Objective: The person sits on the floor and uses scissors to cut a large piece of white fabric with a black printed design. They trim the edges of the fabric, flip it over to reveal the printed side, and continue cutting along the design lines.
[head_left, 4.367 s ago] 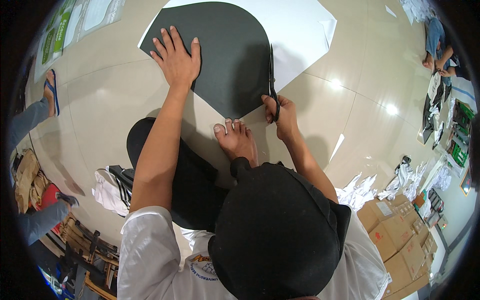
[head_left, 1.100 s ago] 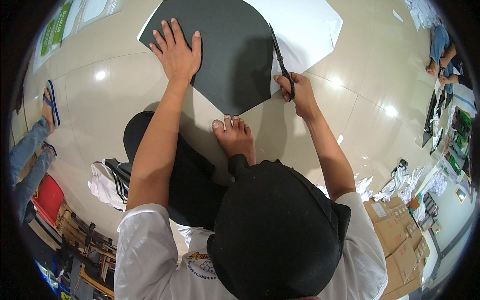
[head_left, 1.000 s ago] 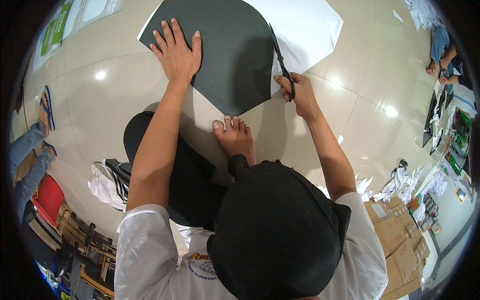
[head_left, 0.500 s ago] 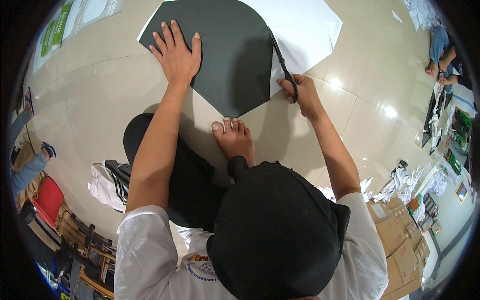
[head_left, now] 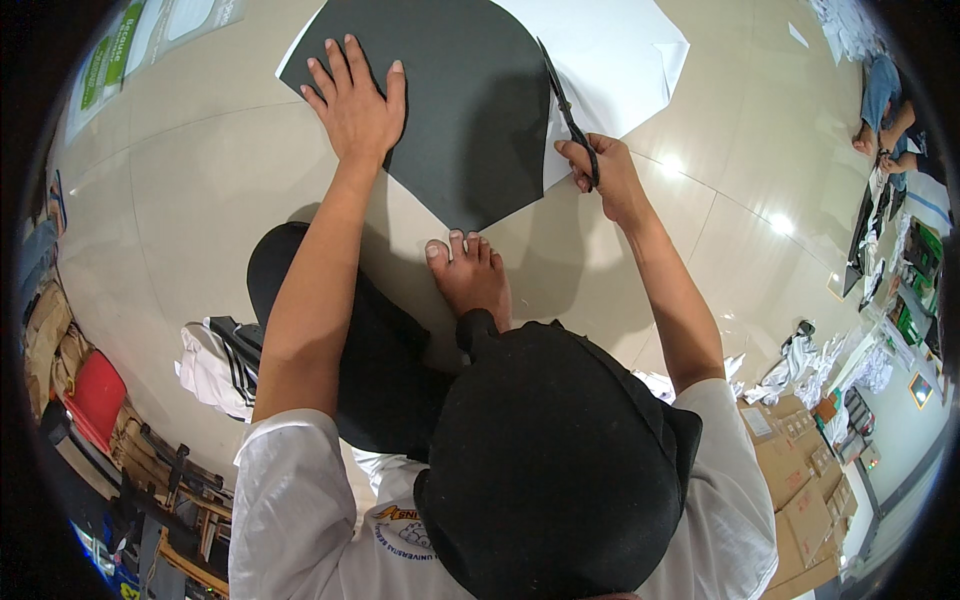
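A large dark grey sheet [head_left: 450,110] with a rounded right edge lies on the tiled floor. At its right a white sheet [head_left: 620,60] extends outward, partly beside and under the grey one. My left hand [head_left: 357,112] rests flat on the grey sheet's left part, fingers spread. My right hand [head_left: 604,175] grips the handles of black scissors [head_left: 567,108]. Their blades point up and away along the grey sheet's curved right edge. My bare foot [head_left: 472,270] is just below the grey sheet's near corner.
Cardboard boxes [head_left: 800,470] and crumpled white paper [head_left: 795,365] lie at the lower right. Another person's bare feet [head_left: 866,137] show at the far right. On the left are a white cloth bag [head_left: 213,365] and a red chair [head_left: 96,400]. Printed plastic sheeting [head_left: 150,45] lies upper left.
My right hand and the scissors have moved slightly up and away along the edge. My left hand stays flat, nearly unmoved. The person's leg at far left has shifted mostly out of view.
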Motion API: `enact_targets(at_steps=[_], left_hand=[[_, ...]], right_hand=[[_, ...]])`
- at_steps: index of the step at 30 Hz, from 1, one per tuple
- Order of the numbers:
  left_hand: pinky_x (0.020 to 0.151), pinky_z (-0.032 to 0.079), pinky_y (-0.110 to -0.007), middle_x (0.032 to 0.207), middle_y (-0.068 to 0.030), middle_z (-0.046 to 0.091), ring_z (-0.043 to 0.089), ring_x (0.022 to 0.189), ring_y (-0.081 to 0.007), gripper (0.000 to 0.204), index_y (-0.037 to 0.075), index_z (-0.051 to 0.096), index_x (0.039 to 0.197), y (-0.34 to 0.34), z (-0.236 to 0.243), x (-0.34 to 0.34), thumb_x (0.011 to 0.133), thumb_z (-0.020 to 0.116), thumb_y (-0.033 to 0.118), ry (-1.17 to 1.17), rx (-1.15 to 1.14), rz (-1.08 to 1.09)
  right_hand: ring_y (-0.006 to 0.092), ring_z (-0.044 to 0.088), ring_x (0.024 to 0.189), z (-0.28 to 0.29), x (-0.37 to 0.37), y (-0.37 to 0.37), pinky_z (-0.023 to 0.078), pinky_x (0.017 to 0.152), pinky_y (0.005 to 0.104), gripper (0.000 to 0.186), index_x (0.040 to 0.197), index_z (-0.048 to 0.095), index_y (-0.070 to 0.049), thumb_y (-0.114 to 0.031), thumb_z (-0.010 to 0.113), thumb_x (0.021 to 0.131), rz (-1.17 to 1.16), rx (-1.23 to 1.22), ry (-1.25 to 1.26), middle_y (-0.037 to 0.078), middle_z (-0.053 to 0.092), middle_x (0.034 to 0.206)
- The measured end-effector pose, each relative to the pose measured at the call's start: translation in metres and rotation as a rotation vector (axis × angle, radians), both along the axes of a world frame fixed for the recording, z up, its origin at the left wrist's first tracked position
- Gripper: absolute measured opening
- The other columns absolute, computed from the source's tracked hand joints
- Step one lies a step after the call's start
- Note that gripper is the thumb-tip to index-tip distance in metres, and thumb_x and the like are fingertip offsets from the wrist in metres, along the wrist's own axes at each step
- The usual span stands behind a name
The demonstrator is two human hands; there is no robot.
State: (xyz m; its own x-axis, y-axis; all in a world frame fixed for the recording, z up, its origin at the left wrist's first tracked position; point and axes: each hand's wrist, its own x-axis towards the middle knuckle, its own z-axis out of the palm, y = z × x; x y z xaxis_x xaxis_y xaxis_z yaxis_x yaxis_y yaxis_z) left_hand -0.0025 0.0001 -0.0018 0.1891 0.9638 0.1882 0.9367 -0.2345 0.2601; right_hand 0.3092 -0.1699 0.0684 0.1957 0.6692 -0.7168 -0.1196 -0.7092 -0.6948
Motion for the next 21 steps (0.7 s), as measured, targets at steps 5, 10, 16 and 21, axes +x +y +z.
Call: enact_targets(at_steps=[5, 10, 16, 21], left_hand=[[0.133, 0.007, -0.066, 0.179, -0.0226, 0.025, 0.015, 0.166, -0.0500, 0.085, 0.007, 0.029, 0.173, 0.000, 0.000, 0.001, 0.109, 0.042, 0.061, 0.006, 0.000, 0.006], [0.133, 0.007, -0.066, 0.179, -0.0227, 0.025, 0.015, 0.165, -0.0499, 0.085, 0.007, 0.029, 0.173, 0.000, -0.001, 0.000, 0.109, 0.042, 0.061, 0.006, 0.003, 0.003], [0.133, 0.008, -0.067, 0.179, -0.0229, 0.026, 0.016, 0.165, -0.0502, 0.084, 0.007, 0.030, 0.173, 0.000, -0.001, 0.000, 0.109, 0.042, 0.061, 0.001, 0.007, 0.001], [0.133, 0.008, -0.066, 0.179, -0.0229, 0.026, 0.016, 0.165, -0.0503, 0.085, 0.007, 0.030, 0.173, 0.000, -0.001, 0.000, 0.109, 0.042, 0.061, 0.009, 0.005, 0.003]], right_hand=[[0.0085, 0.050, 0.051, 0.003, 0.001, 0.001, 0.034, 0.049, 0.0253, 0.031, 0.086, 0.067, -0.004, -0.027, 0.088, 0.089, 0.017, 0.013, -0.009, -0.002, 0.056, 0.063], [0.0085, 0.050, 0.051, 0.004, 0.004, 0.001, 0.034, 0.049, 0.0250, 0.029, 0.086, 0.068, -0.004, -0.024, 0.088, 0.090, 0.040, 0.008, -0.013, -0.001, 0.056, 0.063], [0.0090, 0.049, 0.051, 0.005, 0.010, 0.002, 0.034, 0.049, 0.0262, 0.032, 0.085, 0.068, -0.004, -0.028, 0.088, 0.089, 0.064, -0.006, -0.033, -0.002, 0.056, 0.064], [0.0095, 0.049, 0.052, 0.005, 0.009, 0.011, 0.034, 0.050, 0.0271, 0.034, 0.084, 0.068, -0.005, -0.032, 0.087, 0.088, 0.055, 0.005, -0.022, -0.002, 0.054, 0.064]])
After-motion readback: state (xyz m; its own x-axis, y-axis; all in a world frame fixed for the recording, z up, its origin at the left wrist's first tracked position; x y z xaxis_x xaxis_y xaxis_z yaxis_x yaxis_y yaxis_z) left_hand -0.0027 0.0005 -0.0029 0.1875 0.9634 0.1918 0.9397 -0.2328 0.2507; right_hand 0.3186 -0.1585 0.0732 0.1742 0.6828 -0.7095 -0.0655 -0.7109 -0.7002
